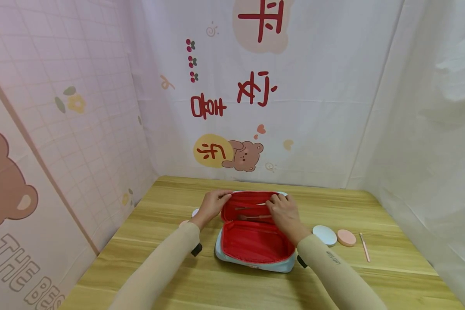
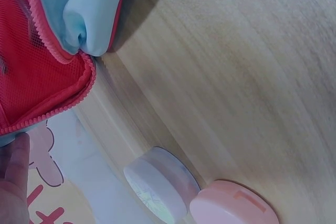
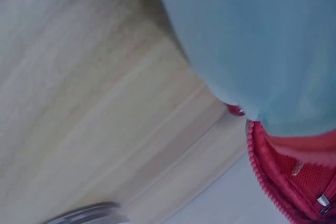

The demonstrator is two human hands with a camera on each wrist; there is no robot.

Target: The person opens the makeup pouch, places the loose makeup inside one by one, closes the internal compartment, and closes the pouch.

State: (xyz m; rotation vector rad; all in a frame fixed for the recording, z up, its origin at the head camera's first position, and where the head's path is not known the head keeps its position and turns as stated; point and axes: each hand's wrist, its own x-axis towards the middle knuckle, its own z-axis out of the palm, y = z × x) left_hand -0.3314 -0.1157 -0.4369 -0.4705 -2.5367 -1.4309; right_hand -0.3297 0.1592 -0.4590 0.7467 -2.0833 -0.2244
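Note:
A light blue makeup bag [image 1: 255, 267] with red lining lies unzipped on the table, its lid raised at the back. My left hand [image 1: 212, 206] pinches the lid's upper left edge; a finger shows under that edge in the left wrist view. Makeup brushes [image 1: 252, 217] lie across the lid's red mesh pocket [image 2: 47, 85]. At the lid's upper right my right hand [image 1: 283, 211] has its fingers curled on the lid, and a thin pale strip [image 1: 260, 204] runs left from the fingertips. I cannot tell exactly what they pinch. A zipper pull [image 3: 323, 201] shows in the right wrist view.
Right of the bag are a pale blue round case [image 1: 324, 235], a pink round case [image 1: 346, 237] and a thin pink brush [image 1: 365, 247]. A white round case [image 2: 157, 184] and another pink one [image 2: 233, 205] stand on the left. Cloth curtains [image 1: 310, 129] surround the table.

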